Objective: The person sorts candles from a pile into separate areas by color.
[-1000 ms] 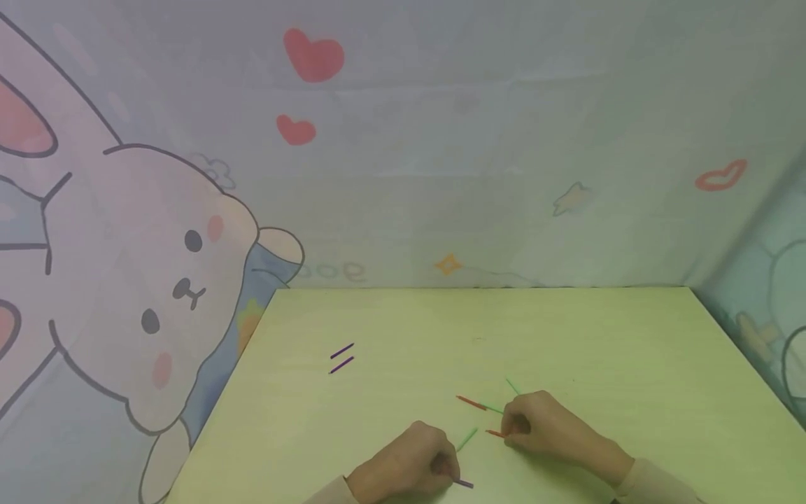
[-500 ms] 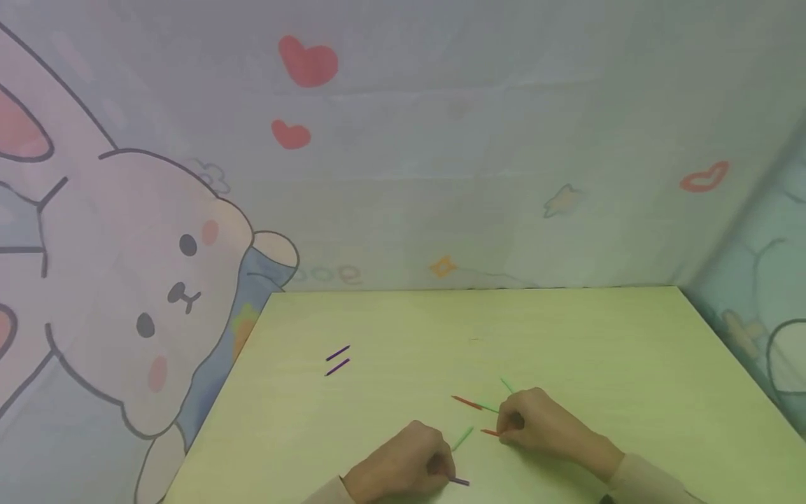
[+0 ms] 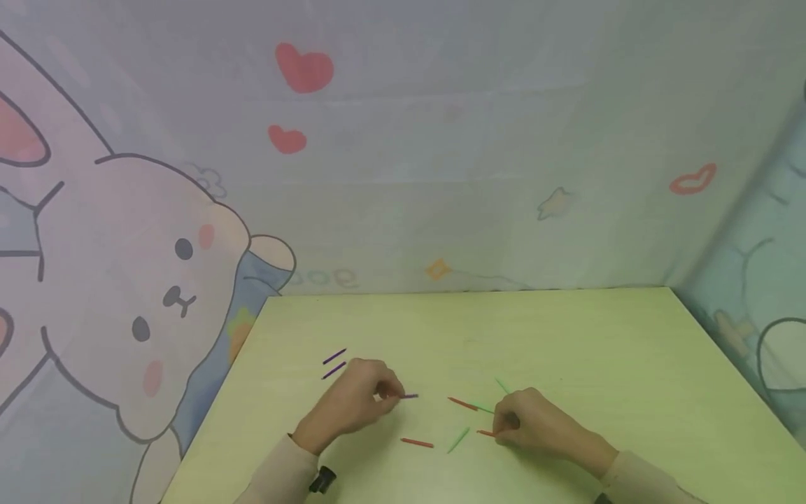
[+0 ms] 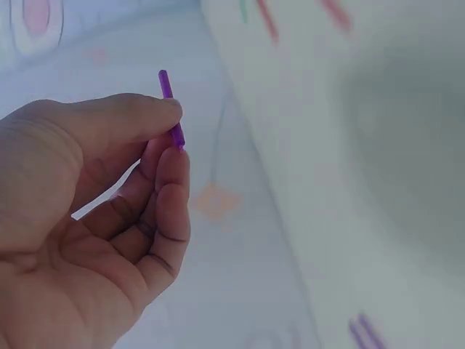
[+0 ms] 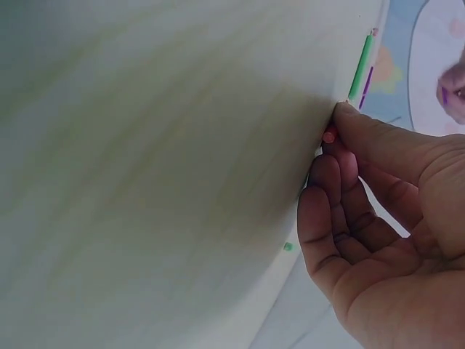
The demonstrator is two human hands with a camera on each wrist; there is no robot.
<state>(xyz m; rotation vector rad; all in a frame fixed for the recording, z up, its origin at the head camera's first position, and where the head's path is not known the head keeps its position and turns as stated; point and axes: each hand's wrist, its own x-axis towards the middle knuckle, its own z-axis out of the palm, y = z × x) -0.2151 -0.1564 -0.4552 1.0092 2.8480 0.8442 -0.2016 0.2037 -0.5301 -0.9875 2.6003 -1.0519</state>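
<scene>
Between thumb and fingertips, my left hand [image 3: 359, 392] pinches a short, thin purple stick [image 4: 166, 83] with a narrow tip; in the left wrist view it stands clear of the palm. My right hand [image 3: 538, 423] is low over the table's right half and pinches a red stick [image 3: 485, 433], whose end [image 5: 329, 137] shows between thumb and forefinger. Left of that hand lie a green stick [image 3: 459, 440] and another red stick [image 3: 462, 403], which meets a second green one [image 3: 485, 409]. A further green stick [image 3: 502, 384] sticks out behind the knuckles, partly hidden.
Two purple sticks [image 3: 334, 355] lie side by side on the left of the pale yellow-green table [image 3: 567, 336]. A lone red stick [image 3: 418, 442] lies near the front. A cloth backdrop [image 3: 409, 140] with a printed rabbit [image 3: 113, 231] rises behind the table edge.
My left hand has moved away from the front, up and to the left, carrying the purple stick. A red stick it had covered is now visible. My right hand keeps its place.
</scene>
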